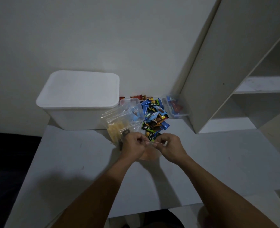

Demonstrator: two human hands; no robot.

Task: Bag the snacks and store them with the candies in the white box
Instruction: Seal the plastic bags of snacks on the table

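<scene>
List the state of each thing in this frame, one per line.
White box: lid on.
Clear bag: top edge pinched by both hands.
Left hand: pinching the bag.
Right hand: pinching the bag.
Wrapped snacks: loose pile on the table.
Clear tub: open, holding wrapped pieces.

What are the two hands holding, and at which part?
Both the left hand and right hand pinch the top edge of a clear plastic bag.

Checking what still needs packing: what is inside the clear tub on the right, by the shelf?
The clear tub holds wrapped sweets, a blue wrapper and reddish ones showing through its wall. How many there are, and what lies at the bottom, cannot be told.
</scene>
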